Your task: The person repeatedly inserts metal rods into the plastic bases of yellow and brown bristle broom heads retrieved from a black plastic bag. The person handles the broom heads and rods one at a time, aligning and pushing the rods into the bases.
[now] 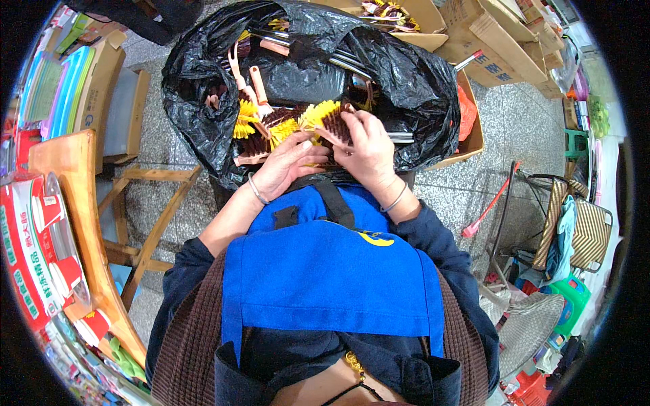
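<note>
In my right hand (366, 143) is a brush head (333, 124) with yellow and dark brown bristles on a pink back, gripped between thumb and fingers. Close beside it, my left hand (290, 162) has its fingers curled together at the near edge of the bag; what they hold, if anything, is hidden. A large black plastic bag (187, 95) lies wide open in front of me. More brushes of the same yellow and brown (283, 130) lie inside it, left of my right hand. Pink handles (257, 84) stick up among them, and shiny metal poles (349, 65) lie farther back.
Cardboard boxes (497, 47) stand at the far right, and one holding something red (467, 115) sits beside the bag. At left are a wooden bench (81, 203) and a wooden frame (152, 233). A striped folding chair (589, 233) and green stool (569, 301) stand right.
</note>
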Tool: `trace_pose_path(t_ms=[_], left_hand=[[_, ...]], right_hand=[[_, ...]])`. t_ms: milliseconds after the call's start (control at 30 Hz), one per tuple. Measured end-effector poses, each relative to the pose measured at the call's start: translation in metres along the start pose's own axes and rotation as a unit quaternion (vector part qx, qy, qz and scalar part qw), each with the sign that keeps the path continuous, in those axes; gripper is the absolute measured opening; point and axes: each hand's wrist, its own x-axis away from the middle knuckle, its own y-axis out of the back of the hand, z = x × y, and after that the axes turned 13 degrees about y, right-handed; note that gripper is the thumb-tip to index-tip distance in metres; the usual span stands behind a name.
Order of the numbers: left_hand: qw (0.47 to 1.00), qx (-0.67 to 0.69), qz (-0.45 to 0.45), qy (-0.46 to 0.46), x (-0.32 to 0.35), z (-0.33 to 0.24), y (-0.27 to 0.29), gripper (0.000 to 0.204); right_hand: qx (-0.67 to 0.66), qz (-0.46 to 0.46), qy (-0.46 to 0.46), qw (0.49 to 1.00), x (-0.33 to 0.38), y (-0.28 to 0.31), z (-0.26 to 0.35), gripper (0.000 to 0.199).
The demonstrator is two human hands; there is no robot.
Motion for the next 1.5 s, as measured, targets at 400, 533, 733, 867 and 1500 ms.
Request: trace_pose_path(t_ms=[400, 533, 733, 867, 1500], left_hand=[[0.989, 0.147, -0.005, 0.035, -0.019, -0.008, -0.008, 0.038], [0.985, 0.17, -0.023, -0.028, -0.011, -0.018, 0.001, 0.04], [0.962, 0.208, -0.012, -0.174, 0.024, -0.044, 0.026, 0.078], [0.959, 0.189, 0.024, -0.212, 0.034, -0.044, 0.031, 0.094], [0.943, 0.273, 0.032, -0.185, 0.028, -0.047, 0.032, 0.071]], right_hand=[[-0.234, 0.075, 0.137, 0.96, -0.016, 0.024, 0.049, 0.028], [-0.227, -0.048, 0.01, 0.973, -0.018, 0.043, 0.027, 0.016], [0.056, 0.235, -0.087, 0.966, 0.003, 0.019, -0.045, 0.021], [0.007, 0.295, -0.037, 0.955, 0.025, -0.017, -0.061, 0.022], [0.01, 0.197, -0.094, 0.976, 0.004, 0.149, -0.056, 0.022]])
